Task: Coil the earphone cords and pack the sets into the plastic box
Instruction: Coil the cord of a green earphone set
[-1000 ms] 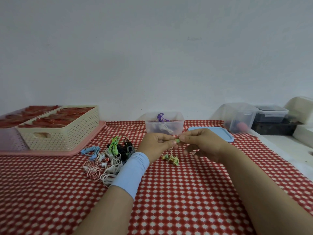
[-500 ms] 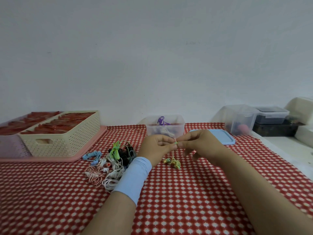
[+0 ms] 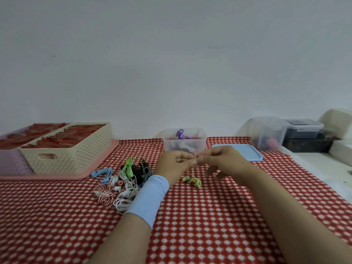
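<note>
Head view: two hands (image 3: 176,164) (image 3: 221,162) pinch one cord (image 3: 195,181).

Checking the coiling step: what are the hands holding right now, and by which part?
The left hand and right hand both pinch the yellow-green earphone set at the top of its cord, fingertips meeting; its earbuds and tangled cord hang below.

Surface (image 3: 209,216): covered with red-and-white checked cloth. Lying directly on it: pink tray (image 3: 99,164) at far left, clear plastic box (image 3: 184,143) at back centre, blue lid (image 3: 247,155) just right of it, earphone pile (image 3: 123,180) left of centre, yellow-green earphone set (image 3: 194,181) near centre.
</note>
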`<action>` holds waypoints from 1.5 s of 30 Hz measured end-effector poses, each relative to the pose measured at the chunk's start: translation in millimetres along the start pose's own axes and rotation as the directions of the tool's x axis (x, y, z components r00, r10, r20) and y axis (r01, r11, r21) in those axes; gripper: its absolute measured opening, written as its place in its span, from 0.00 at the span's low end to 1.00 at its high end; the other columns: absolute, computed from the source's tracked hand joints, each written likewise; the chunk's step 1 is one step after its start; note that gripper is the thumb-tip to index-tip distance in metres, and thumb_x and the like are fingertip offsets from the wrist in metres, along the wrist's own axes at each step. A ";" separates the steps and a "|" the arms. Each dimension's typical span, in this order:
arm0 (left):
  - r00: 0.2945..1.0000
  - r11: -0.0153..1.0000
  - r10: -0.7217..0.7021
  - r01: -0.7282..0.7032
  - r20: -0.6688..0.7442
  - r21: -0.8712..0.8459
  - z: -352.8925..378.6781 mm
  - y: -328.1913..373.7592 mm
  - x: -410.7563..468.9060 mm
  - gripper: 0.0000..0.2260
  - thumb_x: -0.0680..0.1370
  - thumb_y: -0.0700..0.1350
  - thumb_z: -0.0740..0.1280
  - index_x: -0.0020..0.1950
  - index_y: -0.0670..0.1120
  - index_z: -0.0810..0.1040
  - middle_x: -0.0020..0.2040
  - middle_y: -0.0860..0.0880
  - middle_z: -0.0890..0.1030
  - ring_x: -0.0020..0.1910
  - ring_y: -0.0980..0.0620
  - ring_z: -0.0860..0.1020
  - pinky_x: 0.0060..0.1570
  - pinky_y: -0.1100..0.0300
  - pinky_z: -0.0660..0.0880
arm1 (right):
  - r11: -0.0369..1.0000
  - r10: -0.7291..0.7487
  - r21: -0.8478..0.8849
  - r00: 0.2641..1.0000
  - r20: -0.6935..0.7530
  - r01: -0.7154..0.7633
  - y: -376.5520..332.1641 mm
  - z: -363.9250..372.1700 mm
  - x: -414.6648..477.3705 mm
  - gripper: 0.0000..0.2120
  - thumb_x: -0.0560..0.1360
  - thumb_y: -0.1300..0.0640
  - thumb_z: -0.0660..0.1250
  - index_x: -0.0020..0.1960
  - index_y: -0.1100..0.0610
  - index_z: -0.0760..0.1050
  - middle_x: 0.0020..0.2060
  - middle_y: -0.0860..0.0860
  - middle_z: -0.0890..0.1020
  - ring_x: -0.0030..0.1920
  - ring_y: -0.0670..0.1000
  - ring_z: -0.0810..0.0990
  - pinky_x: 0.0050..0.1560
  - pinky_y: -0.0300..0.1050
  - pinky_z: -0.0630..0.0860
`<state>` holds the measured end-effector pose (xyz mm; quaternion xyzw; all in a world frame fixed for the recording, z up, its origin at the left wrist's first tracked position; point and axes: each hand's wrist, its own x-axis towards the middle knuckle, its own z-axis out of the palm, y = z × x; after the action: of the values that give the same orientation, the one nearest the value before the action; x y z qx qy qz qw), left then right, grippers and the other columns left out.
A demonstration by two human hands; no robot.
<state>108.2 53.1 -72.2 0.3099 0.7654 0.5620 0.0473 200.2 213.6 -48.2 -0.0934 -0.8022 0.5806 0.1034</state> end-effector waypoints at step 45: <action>0.983 0.998 0.052 -0.058 -0.177 -0.024 -22.3 3.3 4.4 0.06 0.73 0.44 0.75 0.46 0.54 0.83 0.41 0.55 0.85 0.41 0.59 0.83 0.46 0.65 0.79 | 0.962 -0.027 -0.270 0.999 0.038 0.036 8.9 19.0 16.4 0.04 0.75 0.55 0.74 0.48 0.55 0.84 0.41 0.53 0.87 0.33 0.49 0.83 0.30 0.39 0.75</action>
<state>96.7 37.5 -60.0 0.2792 0.7495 0.5994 -0.0318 179.6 203.4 -61.5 -0.0840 -0.8771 0.4652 0.0850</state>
